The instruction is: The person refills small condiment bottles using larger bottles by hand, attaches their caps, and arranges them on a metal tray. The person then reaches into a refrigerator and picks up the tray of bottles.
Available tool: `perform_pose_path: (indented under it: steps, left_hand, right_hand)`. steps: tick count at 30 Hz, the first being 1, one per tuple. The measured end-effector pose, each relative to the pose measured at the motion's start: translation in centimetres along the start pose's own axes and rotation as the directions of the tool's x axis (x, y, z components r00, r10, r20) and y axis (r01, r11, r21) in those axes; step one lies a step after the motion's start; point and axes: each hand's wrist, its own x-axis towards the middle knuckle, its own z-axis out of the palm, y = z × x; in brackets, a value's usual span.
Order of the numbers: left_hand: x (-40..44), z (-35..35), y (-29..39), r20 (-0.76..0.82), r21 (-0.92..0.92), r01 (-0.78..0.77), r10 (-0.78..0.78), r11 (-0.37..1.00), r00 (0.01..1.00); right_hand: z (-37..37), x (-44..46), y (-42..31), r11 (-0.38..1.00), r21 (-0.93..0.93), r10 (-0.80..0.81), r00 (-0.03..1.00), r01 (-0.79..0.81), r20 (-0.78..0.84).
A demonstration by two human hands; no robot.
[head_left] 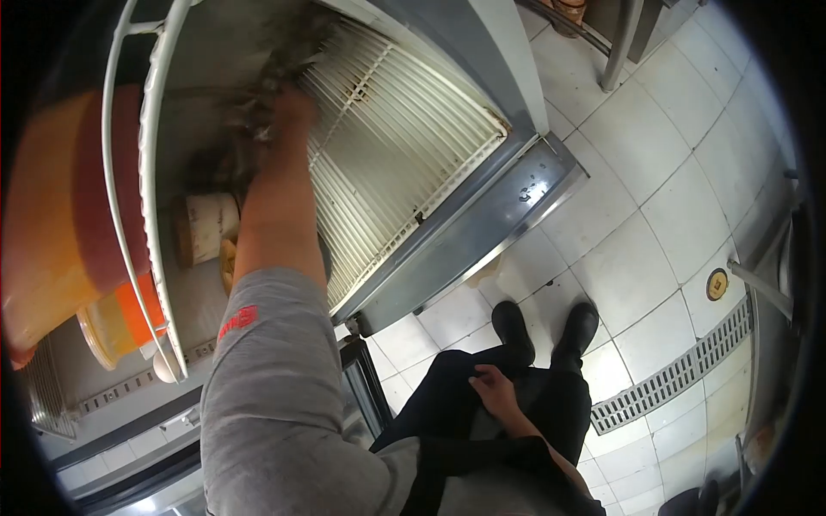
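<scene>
My left hand (295, 107) reaches deep into a refrigerator, at the inner end of a white wire shelf (387, 112). Its fingers merge into the dark, blurred interior, so any grip is hidden. Beside that forearm lies a pale round tub (212, 227) with marks on its side. A yellowish rounded item (227, 265) shows partly behind the arm. My right hand (496, 392) hangs low in front of my dark trousers, loosely bent with fingers somewhat apart, and nothing shows in it.
A white wire rack (153, 172) stands at left, with large orange and dark red containers (64, 206) beyond it. The grey refrigerator edge (482, 232) borders the shelf. Below are white floor tiles (632, 249), a drain grate (680, 370) and metal legs (621, 47).
</scene>
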Motion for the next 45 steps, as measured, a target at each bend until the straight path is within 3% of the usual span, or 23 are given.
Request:
perform_pose_path:
  steps: [5, 8, 9, 11, 15, 17, 18, 20, 22, 23, 24, 25, 26, 27, 28, 29, 30, 33, 36, 37, 39, 41, 45]
  left_hand:
    - [1.0, -2.7, -2.6, 0.105, -0.417, -0.166, 0.229, 0.894, 0.968]
    - [-0.9, -5.4, -2.5, 0.162, 0.021, -0.152, 0.146, 0.988, 0.976]
    - [-1.6, -6.7, -2.5, 0.057, 0.031, -0.1, 0.098, 0.995, 0.994]
    - [-6.1, -9.4, -1.7, -0.258, -0.262, -0.087, 0.017, 0.961, 0.966]
    - [-24.8, -17.9, 1.5, -0.536, -0.764, -0.394, -0.161, 0.511, 0.829]
    - [-39.1, -21.3, 2.0, -0.426, -0.852, -0.391, -0.028, 0.348, 0.904]
    - [-46.3, -22.2, 1.2, -0.091, -0.9, -0.169, 0.206, 0.401, 0.974]
    - [-58.6, -28.4, -3.0, 0.026, -0.959, -0.075, 0.344, 0.275, 0.938]
    - [-70.2, -29.4, -6.8, 0.122, -0.979, 0.087, 0.187, 0.186, 0.975]
    - [-75.4, -31.3, -9.1, 0.38, -0.906, 0.357, 0.065, 0.226, 0.923]
    - [-80.3, -32.2, -11.5, 0.648, -0.761, 0.634, 0.102, 0.137, 0.755]
    - [-85.1, -34.4, -13.1, 0.882, -0.469, 0.883, -0.042, 0.024, 0.47]
    - [-93.0, -31.5, -13.1, 0.917, -0.338, 0.925, -0.162, 0.172, 0.365]
    - [-98.5, -33.1, -14.6, 0.984, -0.174, 0.97, -0.072, -0.17, 0.164]
    - [-101.0, -35.6, -16.2, 0.997, -0.055, 0.949, -0.066, -0.31, 0.036]
    - [-103.2, -38.3, -18.0, 0.994, 0.057, 0.893, -0.059, -0.447, -0.093]
    - [-104.9, -39.3, -19.3, 0.983, 0.053, 0.923, -0.143, -0.382, -0.115]
    - [-106.2, -43.5, -21.7, 0.942, -0.242, 0.76, -0.333, -0.604, 0.036]
    - [-106.5, -42.8, -23.7, 0.846, -0.481, 0.655, -0.505, -0.583, 0.172]
    - [-106.5, -44.2, -25.0, 0.875, -0.484, 0.362, -0.441, -0.797, 0.198]
    - [-108.9, -45.5, -27.8, 0.824, -0.408, 0.012, -0.362, -0.913, 0.436]
    - [-111.9, -47.2, -30.5, 0.671, -0.356, -0.247, -0.431, -0.901, 0.603]
    - [-120.0, -46.3, -34.0, 0.597, -0.294, -0.365, -0.468, -0.884, 0.652]
  right_hand:
    - [-0.2, 0.6, -0.3, 0.999, -0.002, -0.039, 0.999, 0.04, 0.019]
    - [-0.4, 0.1, 0.0, 0.995, -0.011, -0.093, 0.992, 0.095, 0.082]
    - [-1.0, -0.2, -0.4, 0.994, -0.024, -0.104, 0.988, 0.107, 0.112]
    - [-2.3, -1.4, -1.4, 0.986, -0.085, -0.142, 0.989, 0.144, 0.029]
    - [-5.0, -3.9, -2.6, 0.878, -0.332, -0.405, 0.905, 0.346, -0.128]
    - [-6.8, -6.7, -4.4, 0.818, -0.413, -0.44, 0.898, 0.4, -0.002]
    - [-8.1, -8.1, -5.1, 0.778, -0.457, -0.45, 0.89, 0.431, 0.074]
    - [-11.8, -9.7, -5.6, 0.593, -0.641, -0.401, 0.869, 0.488, 0.291]
    - [-14.8, -11.9, -7.4, 0.428, -0.74, -0.26, 0.855, 0.519, 0.449]
    - [-16.0, -13.0, -8.7, 0.356, -0.767, -0.187, 0.845, 0.534, 0.501]
    - [-17.0, -14.3, -10.2, 0.345, -0.773, -0.136, 0.843, 0.533, 0.521]
    - [-17.5, -15.8, -11.9, 0.355, -0.764, -0.111, 0.835, 0.54, 0.539]
    - [-17.6, -17.4, -13.8, 0.363, -0.752, -0.09, 0.824, 0.55, 0.559]
    - [-17.2, -18.9, -15.3, 0.367, -0.732, -0.078, 0.803, 0.574, 0.59]
    - [-16.6, -20.5, -16.8, 0.369, -0.71, -0.065, 0.779, 0.599, 0.624]
    - [-15.6, -21.8, -18.0, 0.38, -0.684, -0.058, 0.754, 0.622, 0.654]
    - [-14.2, -23.4, -19.1, 0.383, -0.653, -0.055, 0.722, 0.653, 0.69]
    - [-6.6, -28.2, -20.9, 0.386, -0.495, -0.02, 0.544, 0.778, 0.839]
    - [4.7, -29.3, -19.2, 0.266, -0.316, 0.124, 0.293, 0.911, 0.948]
    - [9.0, -34.0, -19.9, 0.252, -0.166, 0.141, 0.133, 0.953, 0.981]
    - [16.4, -42.0, -19.4, 0.472, 0.001, 0.144, -0.078, 0.882, 0.986]
    - [21.7, -50.5, -18.3, 0.595, -0.018, 0.125, -0.07, 0.804, 0.99]
    - [26.7, -58.1, -14.2, 0.684, 0.123, -0.09, -0.084, 0.719, 0.992]
